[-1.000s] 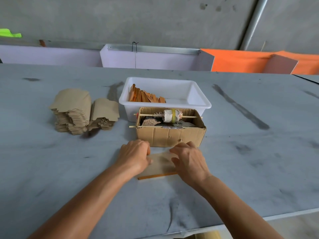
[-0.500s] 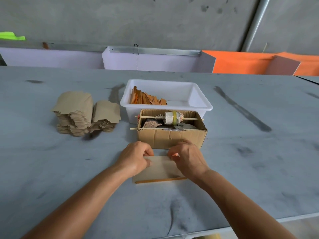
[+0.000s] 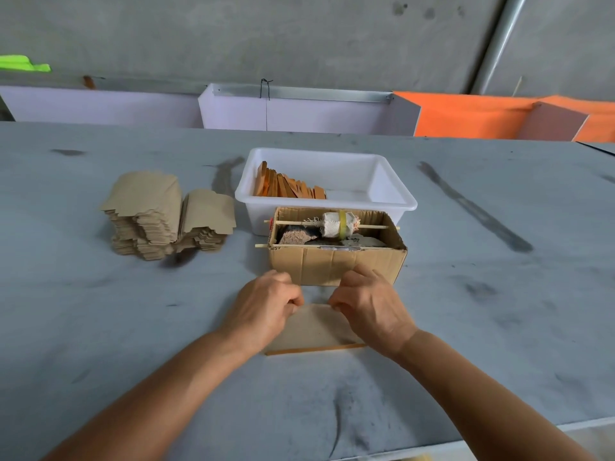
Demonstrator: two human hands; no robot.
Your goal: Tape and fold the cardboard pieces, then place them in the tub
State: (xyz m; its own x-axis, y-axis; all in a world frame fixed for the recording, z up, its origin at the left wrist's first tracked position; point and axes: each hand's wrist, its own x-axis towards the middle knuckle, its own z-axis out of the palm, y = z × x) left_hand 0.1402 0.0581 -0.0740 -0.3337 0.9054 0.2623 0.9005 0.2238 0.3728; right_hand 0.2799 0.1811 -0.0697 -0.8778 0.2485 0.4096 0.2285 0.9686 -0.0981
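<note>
White tub (image 3: 392, 194) holds folded orange cardboard pieces (image 3: 288, 188) leaning leftward.

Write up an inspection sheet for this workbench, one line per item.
Surface: grey table, scuffed with dark smears.
Job's things: flat cardboard piece lying before the person, orange strip along its near edge; white tub holding orange folded pieces leaning at its left; blank cardboard stacks left of the tub.
Clutter: open cardboard box in front of the tub, with a cloth-wrapped roll on a stick and scraps inside.
Hands: left hand and right hand both pinch the piece's far edge.
Cables: thin black wire hanging on the back panel.
Surroundings: concrete wall, white and orange bins behind the table.
</note>
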